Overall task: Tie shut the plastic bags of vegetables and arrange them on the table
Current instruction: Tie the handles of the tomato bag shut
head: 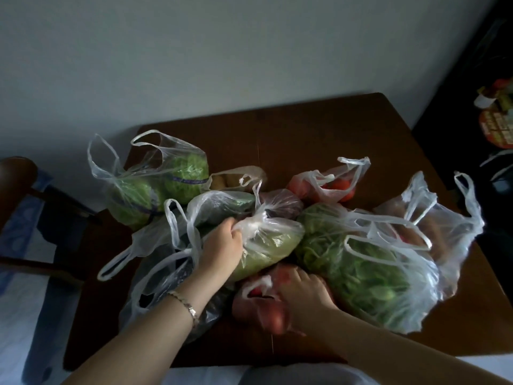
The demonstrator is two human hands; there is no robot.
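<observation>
We cannot make out the red produce in the near bag (pixel 266 304): it is motion-blurred, and the right hand (pixel 302 298) covers part of it. The left hand (pixel 222 245) has its fingertips buried in gathered plastic. The dark bag (pixel 166 287) hides its contents. At the far right, the clutter (pixel 497 118) is cut off by the edge.

Clear plastic bags of vegetables (pixel 358 262), handles mostly loose and untied, heaped together on brown table (pixel 319 129).
</observation>
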